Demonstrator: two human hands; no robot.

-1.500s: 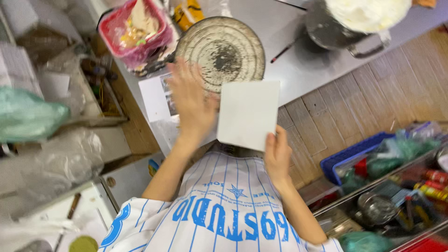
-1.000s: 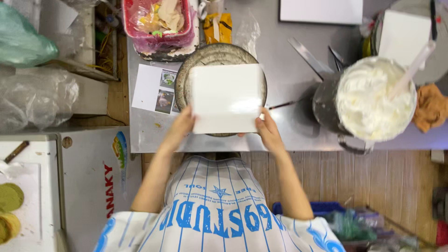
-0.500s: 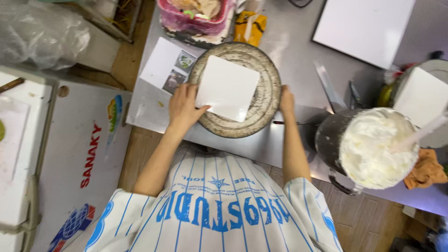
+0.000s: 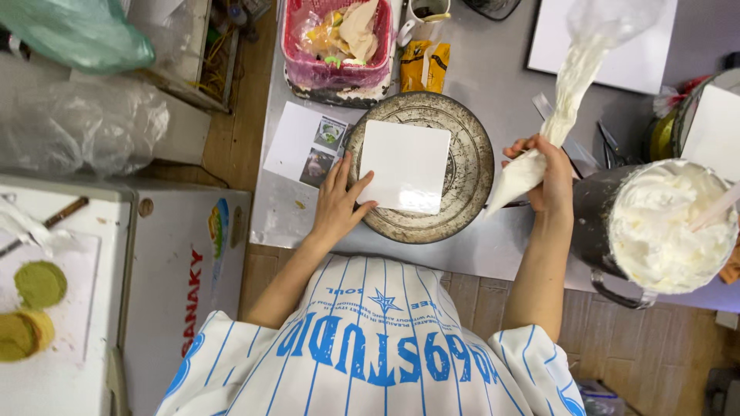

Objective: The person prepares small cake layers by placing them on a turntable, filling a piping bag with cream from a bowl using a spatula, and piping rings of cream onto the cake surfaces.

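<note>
The left hand (image 4: 337,202) lies flat and open, palm down, fingers spread. Its fingertips (image 4: 361,187) press on the left edge of a white square board (image 4: 404,166), and it grips nothing. The forearm runs down and to the left toward the striped shirt (image 4: 370,347). The board sits just right of this hand, centred on a round, worn metal turntable (image 4: 470,166), whose rim shows all around it. Beyond the hand's far side, touching the turntable's left rim, a sheet of printed photos (image 4: 304,142) lies on the steel table (image 4: 478,250).

Further from the hand, past the turntable, a pink plastic basket (image 4: 336,73) holds crumpled wrappers and scraps. Just right of it stand a yellow packet (image 4: 425,65) and a white mug (image 4: 420,19).

The right hand (image 4: 549,179) is closed around the lower part of a clear piping bag (image 4: 566,100) filled with white cream. The fingers wrap it tightly, and the forearm rises straight from the shirt sleeve. The bag's narrow tip points down and left from the grip, ending beside the turntable's right rim, clear of the board. Its wide upper end stretches up and right from the fist, over a larger white board (image 4: 617,54) lying on the table.

Just right of the gripping hand, nearly touching the wrist, stands a dark metal pot (image 4: 597,231) heaped with whipped cream (image 4: 671,227), with a pale stick standing in it.
</note>
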